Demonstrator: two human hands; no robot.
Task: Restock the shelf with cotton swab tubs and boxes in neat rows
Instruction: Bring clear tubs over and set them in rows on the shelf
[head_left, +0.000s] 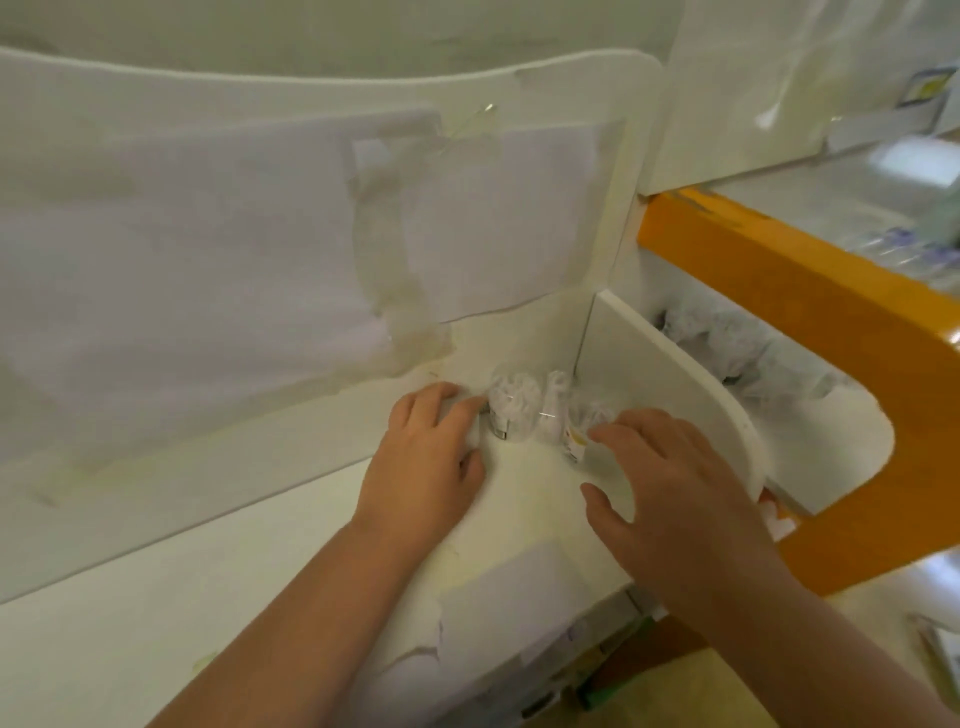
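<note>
Tubs of clear plastic packed with white cotton swabs (511, 408) stand mid-frame in the white shelf's (524, 499) back corner; likely light, smooth, tippy, best gripped round the sides; left hand (428, 457) touches one, fingers loosely curled; right hand (670, 478) spread, holding nothing.
</note>
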